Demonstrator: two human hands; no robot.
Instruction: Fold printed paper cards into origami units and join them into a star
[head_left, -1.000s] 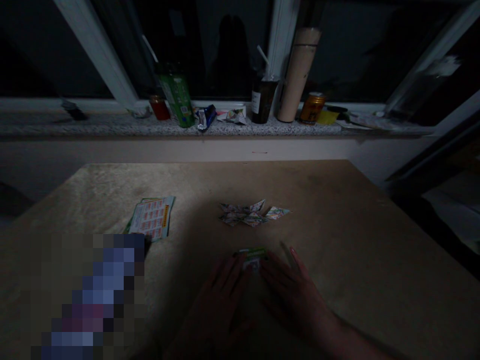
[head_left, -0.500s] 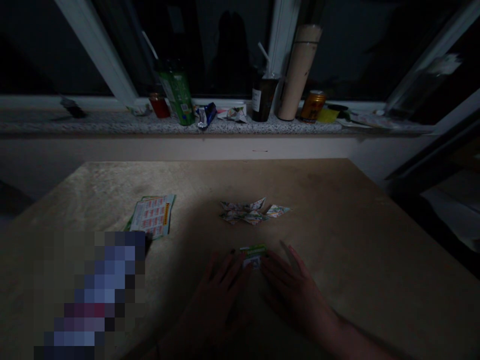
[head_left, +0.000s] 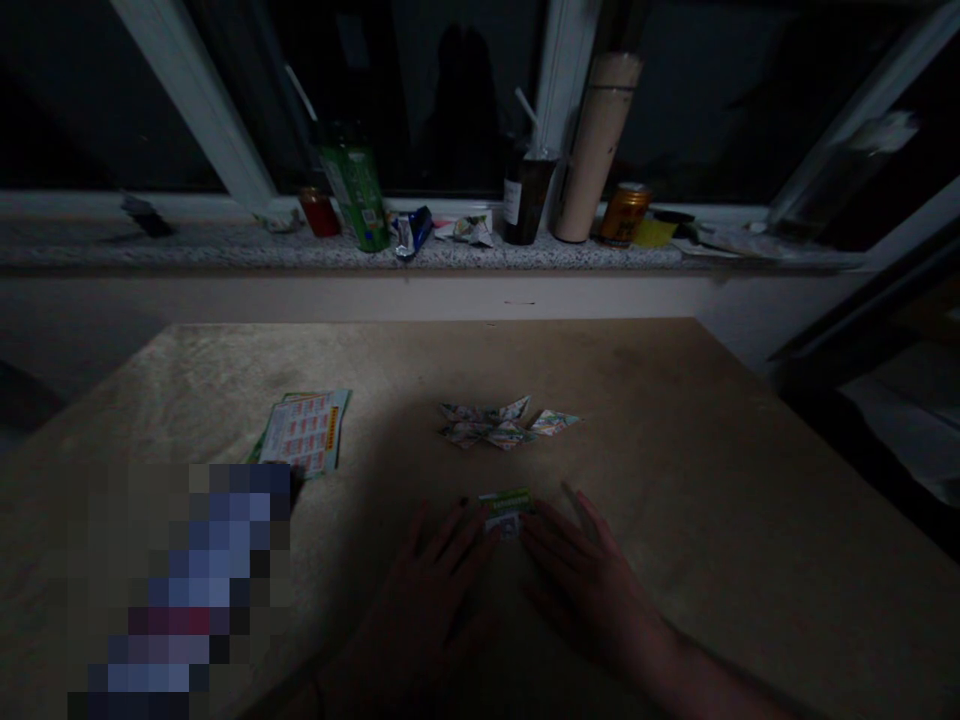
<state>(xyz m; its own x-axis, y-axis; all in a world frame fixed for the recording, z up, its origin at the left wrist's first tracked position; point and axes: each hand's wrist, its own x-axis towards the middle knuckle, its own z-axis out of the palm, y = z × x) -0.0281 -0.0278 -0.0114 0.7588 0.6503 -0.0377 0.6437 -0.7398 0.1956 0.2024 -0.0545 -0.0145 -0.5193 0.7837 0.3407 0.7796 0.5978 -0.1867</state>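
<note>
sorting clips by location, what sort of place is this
Probably a dim indoor room, perhaps at home: a bare tabletop stands below dark windows, and a speckled sill holds everyday drinks, including a green cup with a straw.

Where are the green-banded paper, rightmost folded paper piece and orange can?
Green-banded paper [head_left: 506, 511]: head view, printed middle.
Rightmost folded paper piece [head_left: 553, 423]: head view, upper face.
Orange can [head_left: 625, 216]: head view, front side.

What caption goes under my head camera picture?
Left fingers and right fingers at a small printed paper, folded papers beyond.
</note>
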